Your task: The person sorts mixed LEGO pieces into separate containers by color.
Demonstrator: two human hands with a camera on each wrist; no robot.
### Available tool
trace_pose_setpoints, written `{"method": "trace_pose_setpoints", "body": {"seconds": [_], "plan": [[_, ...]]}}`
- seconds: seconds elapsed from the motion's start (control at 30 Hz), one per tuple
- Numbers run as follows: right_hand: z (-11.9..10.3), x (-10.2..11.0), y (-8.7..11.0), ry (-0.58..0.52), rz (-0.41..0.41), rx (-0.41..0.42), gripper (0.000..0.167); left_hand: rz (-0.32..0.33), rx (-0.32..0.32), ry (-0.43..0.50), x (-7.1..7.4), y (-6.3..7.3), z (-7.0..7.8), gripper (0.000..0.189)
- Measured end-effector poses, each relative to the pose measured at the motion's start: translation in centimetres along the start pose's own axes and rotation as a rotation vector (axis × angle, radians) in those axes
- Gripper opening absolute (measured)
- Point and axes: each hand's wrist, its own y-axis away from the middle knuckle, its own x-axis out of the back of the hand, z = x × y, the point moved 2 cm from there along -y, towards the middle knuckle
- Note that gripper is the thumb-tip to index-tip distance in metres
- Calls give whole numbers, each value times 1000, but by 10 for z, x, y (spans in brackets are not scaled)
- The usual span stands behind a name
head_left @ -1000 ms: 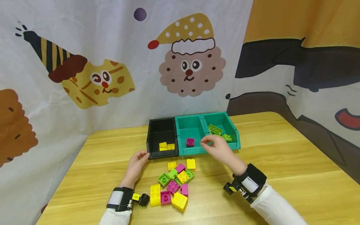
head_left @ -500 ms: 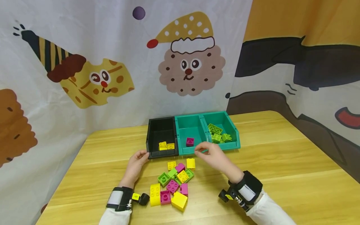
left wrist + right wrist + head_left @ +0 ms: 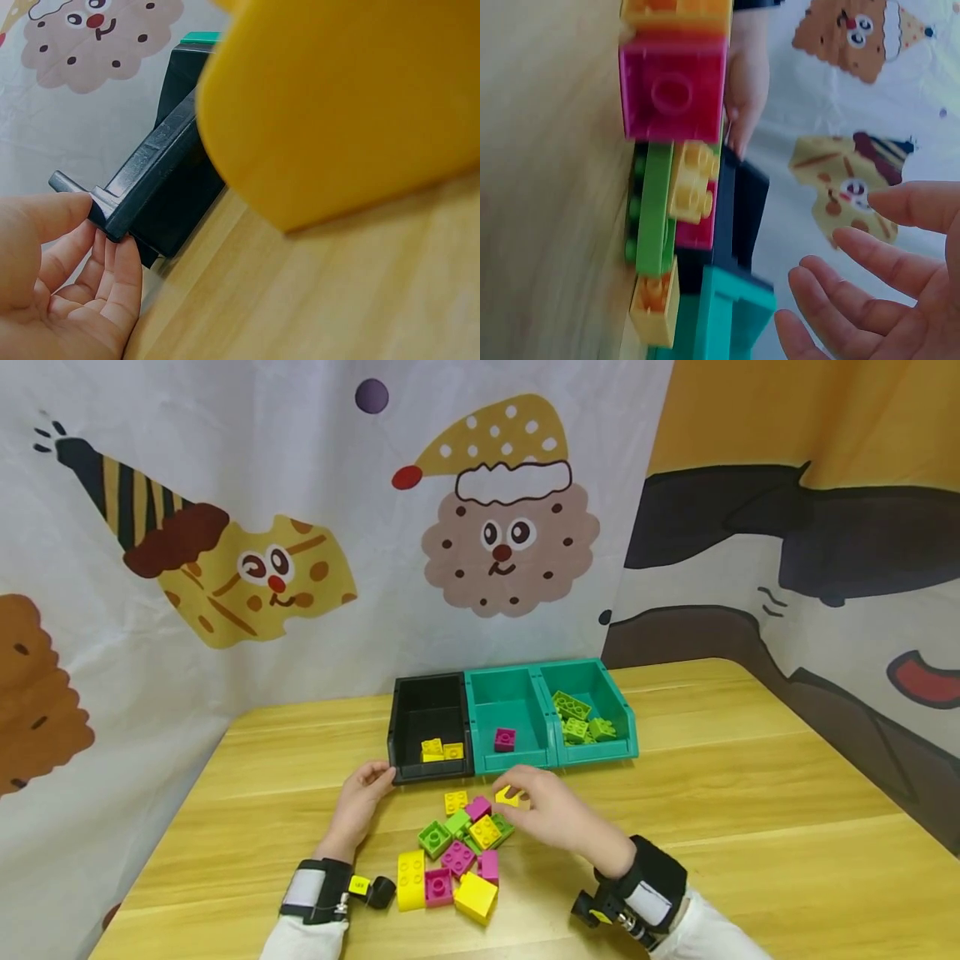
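Note:
My left hand (image 3: 356, 810) grips the front left corner of the black bin (image 3: 427, 702), thumb on top and fingers underneath in the left wrist view. Over the far right side of a brick pile hangs my right hand (image 3: 555, 812), fingers spread and holding nothing in the right wrist view. Close to its fingertips in the head view is a yellow brick (image 3: 506, 796), partly hidden by the hand. The pile mixes magenta bricks (image 3: 457, 858), green bricks (image 3: 434, 838) and yellow bricks, among them a big yellow brick (image 3: 476, 897) at the near end.
Joined to the black bin are two teal bins, a middle one (image 3: 504, 693) with a magenta brick (image 3: 505, 740) and a right one (image 3: 573, 677) with several green bricks (image 3: 576, 730). Yellow bricks (image 3: 432, 749) lie in the black bin. A printed curtain (image 3: 300, 443) hangs behind the table (image 3: 750, 793).
My right hand has come from above the teal bins toward me and down to the far right of the pile. The left hand has stayed at the black bin's corner.

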Motion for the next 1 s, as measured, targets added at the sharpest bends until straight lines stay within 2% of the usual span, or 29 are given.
{"method": "trace_pose_setpoints", "body": {"seconds": [0.33, 0.63, 0.9, 1.0], "plan": [[-18, -17, 8, 117, -113, 82, 34, 12, -6, 3, 1, -1, -3, 23], [-28, -30, 14, 208, -227, 42, 52, 5, 2, -17, 0, -2, -2, 25], [-32, -45, 18, 280, -346, 52, 46, 1, 8, -5, 0, -1, -2, 26], [-33, -48, 19, 285, -368, 49, 45, 0, 16, -5, 0, -1, -1, 27]]}}
